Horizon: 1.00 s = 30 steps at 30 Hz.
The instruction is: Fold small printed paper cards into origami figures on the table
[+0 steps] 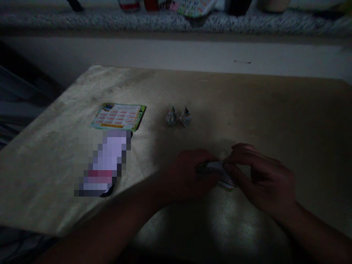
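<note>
Hands: two. The left hand (191, 176) is closed around the left end of one folded paper (227, 181), thumb on the near side and fingers curled on the far side; its finger detail is lost in shadow. The right hand (266, 178) pinches the right end of the same paper between thumb and index finger, its other fingers bent above. The folded paper is located between the two hands, over the near, right-of-centre part of the counter (275, 106).

Items lying on the counter beyond and to the left of the hands:
- Paper points: two, a left paper point (171, 118) and a right paper point (186, 119), both upright, printed, and meeting at the base. Whether they form one piece cannot be told.
- Printed card: one (118, 115), flat, green-edged, with rows of small text blocks.
- Phone: one (110, 159), face masked by coarse squares, set at a slant just below the card.

Behind the counter: one wall (165, 55) and one speckled ledge (90, 22) bearing several cropped items.
</note>
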Each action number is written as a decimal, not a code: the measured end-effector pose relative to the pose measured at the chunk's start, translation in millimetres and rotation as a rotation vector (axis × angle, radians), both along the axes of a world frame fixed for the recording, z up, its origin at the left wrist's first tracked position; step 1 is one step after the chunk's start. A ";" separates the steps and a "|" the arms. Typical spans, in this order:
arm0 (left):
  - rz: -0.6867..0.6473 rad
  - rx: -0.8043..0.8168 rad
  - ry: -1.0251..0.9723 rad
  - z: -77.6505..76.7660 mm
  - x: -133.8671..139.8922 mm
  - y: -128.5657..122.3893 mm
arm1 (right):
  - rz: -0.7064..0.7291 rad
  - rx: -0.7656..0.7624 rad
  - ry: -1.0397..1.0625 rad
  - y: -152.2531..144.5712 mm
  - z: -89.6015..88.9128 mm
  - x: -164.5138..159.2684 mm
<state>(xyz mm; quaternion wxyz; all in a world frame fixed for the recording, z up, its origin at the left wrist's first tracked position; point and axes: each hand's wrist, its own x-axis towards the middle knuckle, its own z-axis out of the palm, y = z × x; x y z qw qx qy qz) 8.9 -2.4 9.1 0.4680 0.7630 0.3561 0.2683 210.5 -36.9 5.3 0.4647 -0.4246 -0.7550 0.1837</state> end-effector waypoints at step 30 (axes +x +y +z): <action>0.116 0.507 -0.085 -11.0 1.1 -1.2 | 0.091 -0.022 -0.117 2.8 -2.2 0.9</action>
